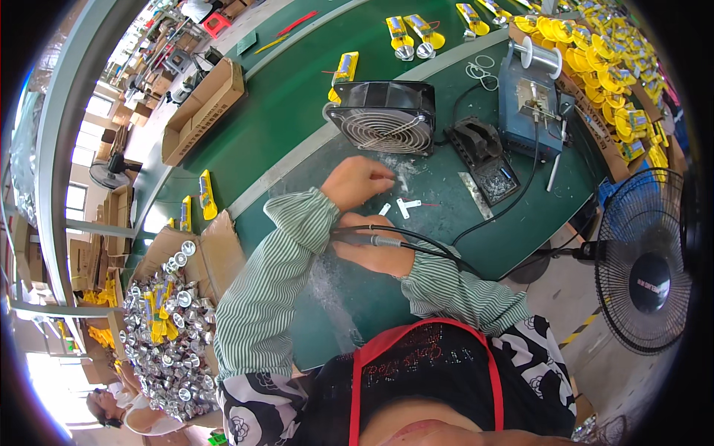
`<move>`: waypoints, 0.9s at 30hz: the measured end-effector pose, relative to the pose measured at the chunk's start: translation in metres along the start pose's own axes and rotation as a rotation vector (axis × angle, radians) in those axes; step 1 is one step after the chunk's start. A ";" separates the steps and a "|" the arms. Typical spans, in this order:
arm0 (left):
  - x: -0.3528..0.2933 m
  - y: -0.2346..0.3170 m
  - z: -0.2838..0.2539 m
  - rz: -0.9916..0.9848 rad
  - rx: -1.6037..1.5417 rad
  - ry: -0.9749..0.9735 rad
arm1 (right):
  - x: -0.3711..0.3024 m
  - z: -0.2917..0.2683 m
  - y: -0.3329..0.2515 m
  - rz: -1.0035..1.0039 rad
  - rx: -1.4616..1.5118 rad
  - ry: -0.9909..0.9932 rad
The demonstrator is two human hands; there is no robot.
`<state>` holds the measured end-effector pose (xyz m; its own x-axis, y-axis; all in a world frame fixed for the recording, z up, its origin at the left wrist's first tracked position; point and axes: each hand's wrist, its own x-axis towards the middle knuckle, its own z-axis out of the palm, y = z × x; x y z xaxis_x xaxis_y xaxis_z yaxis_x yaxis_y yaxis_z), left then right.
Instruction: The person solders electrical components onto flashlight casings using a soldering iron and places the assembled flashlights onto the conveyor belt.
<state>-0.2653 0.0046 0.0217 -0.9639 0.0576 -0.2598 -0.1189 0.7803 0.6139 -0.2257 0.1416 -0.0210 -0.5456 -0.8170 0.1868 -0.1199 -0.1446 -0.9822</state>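
My left hand (355,183) is raised over the green bench, fingers curled and pressed together; whatever may be between them is hidden. Just nearer to me, my right hand (375,251) is closed around a soldering iron (355,237), whose grey cable sleeve and black cables run off to the right. The iron's tip does not show. Beside the hands lie two small white pieces, one a strip (384,209) and one a forked part (405,207) with a thin red wire.
A square black fan (383,119) stands beyond the hands. Right of it are an iron stand (483,145) and a blue soldering station (520,100) with a solder spool (541,58). Boxes of reflector cups (175,327) and yellow housings (602,59) flank me; a floor fan (643,271) stands right.
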 end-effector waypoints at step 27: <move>-0.182 -0.391 -0.120 -0.655 0.564 0.711 | 0.002 -0.005 -0.013 0.044 -0.005 -0.076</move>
<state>-0.0721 -0.3859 -0.0823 -0.6929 -0.6965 0.1866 -0.7026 0.7103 0.0423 -0.2293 0.1451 -0.0078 -0.4862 -0.8623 0.1415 -0.1013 -0.1052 -0.9893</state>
